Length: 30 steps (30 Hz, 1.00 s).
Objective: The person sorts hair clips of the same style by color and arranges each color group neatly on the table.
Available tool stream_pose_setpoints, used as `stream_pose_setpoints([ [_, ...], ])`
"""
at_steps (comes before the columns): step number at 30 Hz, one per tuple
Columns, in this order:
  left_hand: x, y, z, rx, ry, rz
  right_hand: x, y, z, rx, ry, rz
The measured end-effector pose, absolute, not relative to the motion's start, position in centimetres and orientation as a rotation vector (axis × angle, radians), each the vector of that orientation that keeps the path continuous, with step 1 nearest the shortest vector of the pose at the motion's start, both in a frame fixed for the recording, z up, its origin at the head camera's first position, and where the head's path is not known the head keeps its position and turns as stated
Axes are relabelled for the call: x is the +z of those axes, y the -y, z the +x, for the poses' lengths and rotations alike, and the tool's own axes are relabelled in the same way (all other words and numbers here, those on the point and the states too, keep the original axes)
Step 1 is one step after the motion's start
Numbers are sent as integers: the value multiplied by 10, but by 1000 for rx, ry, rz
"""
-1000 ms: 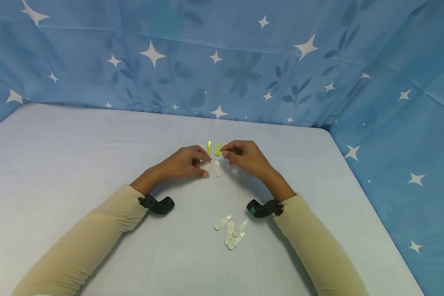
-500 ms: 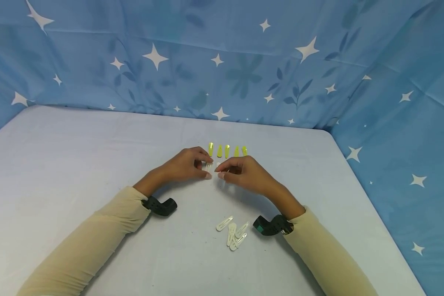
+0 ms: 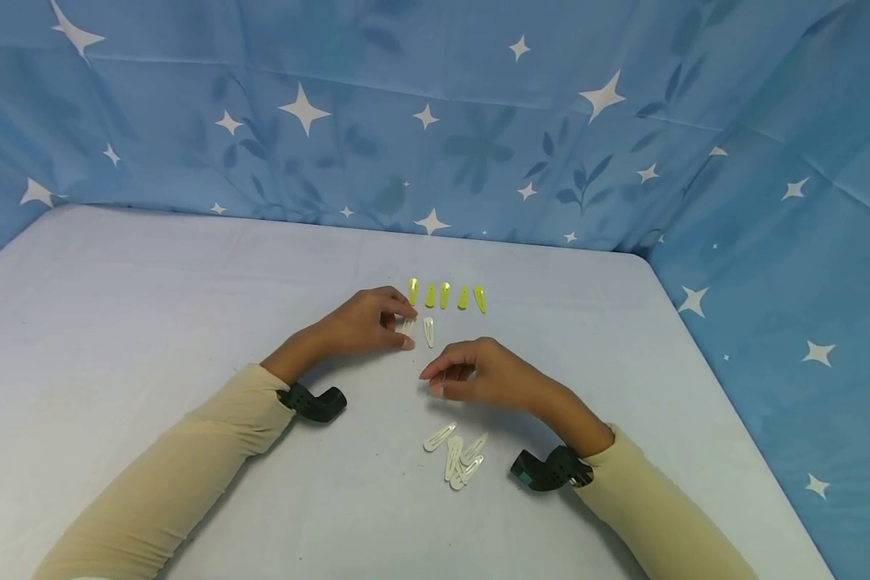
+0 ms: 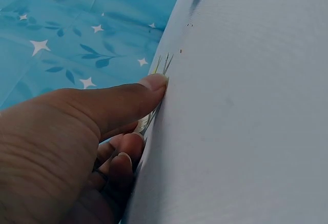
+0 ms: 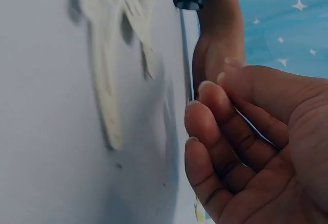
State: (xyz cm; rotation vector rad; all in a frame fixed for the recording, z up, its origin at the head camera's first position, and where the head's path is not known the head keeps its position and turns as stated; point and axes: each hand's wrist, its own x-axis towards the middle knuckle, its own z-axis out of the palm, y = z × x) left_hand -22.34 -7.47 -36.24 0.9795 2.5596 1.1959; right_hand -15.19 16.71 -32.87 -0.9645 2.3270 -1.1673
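Note:
At mid-table my left hand pinches a white snap hair clip between thumb and fingers, low on the cloth. Part of that clip is covered by the fingers; its thin prongs stick out past the thumb in the left wrist view. Just to its right lies another white snap clip, untouched. My right hand hovers above the table with loosely bent fingers and nothing in them. Nearer the front is a loose pile of white clips, also blurred in the right wrist view as pale clips.
Behind the left hand, several yellow snap clips lie in a row. The white-covered table ends at a blue star-patterned curtain at the back and right. Each wrist wears a black camera mount.
My right hand was by the yellow row, moved over the white clip beside the left hand, then drew back toward the pile, uncovering both. The left hand stays at its clip.

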Motion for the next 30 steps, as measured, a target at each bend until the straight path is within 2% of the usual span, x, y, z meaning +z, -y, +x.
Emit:
stream_pose_setpoints([
  [10,-361,76,-223,1213,-2565,990,-331,-168,-139,-1081,-2208,-947],
  [17,-362,75,-224,1194,-2570,974,-333,-168,-136,-992,-2207,-1064],
  [30,-362,75,-222,1209,-2566,1000,-335,-162,-130,-866,-2297,-1123],
])
